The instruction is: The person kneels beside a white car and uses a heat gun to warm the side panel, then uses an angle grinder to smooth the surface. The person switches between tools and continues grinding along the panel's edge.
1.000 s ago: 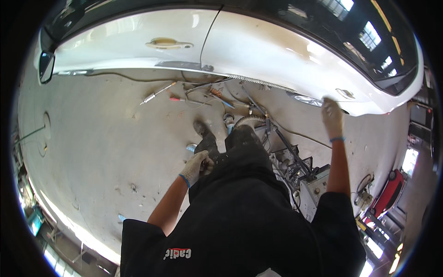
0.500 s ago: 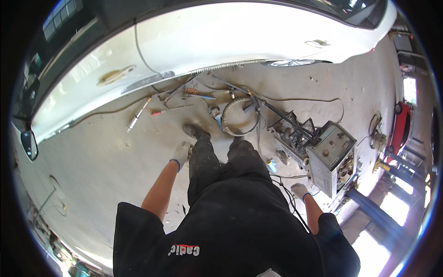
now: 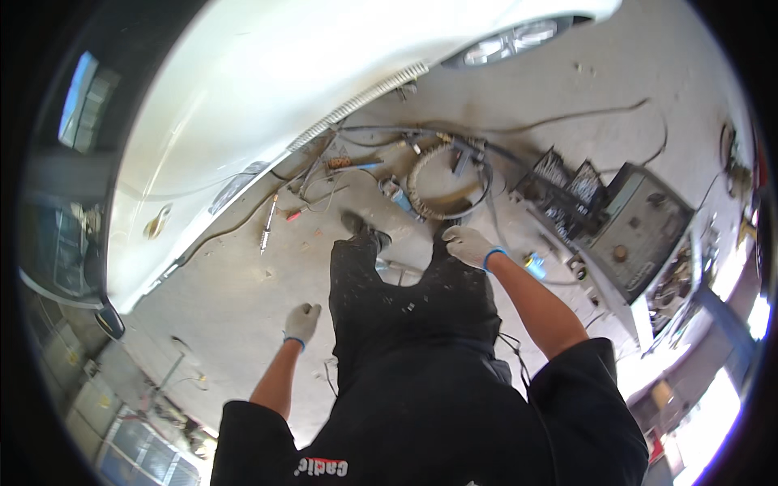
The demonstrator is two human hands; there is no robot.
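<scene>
Garage floor (image 3: 203, 300) concrete, white car (image 3: 243, 97) raised alongside; coiled hose (image 3: 442, 182) and tools lie ahead of the feet, grey machine (image 3: 640, 227) nearby; left hand (image 3: 301, 321) gloved, loosely clenched, empty; right hand (image 3: 468, 245) gloved, resting on the knee, holding nothing; footing is best kept clear of the cables.

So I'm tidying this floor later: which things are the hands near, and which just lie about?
Near the hands:
right hand, on the dark trouser leg
left hand, holding nothing

Lying about:
coiled hose
screwdriver
grey machine
white car
</scene>
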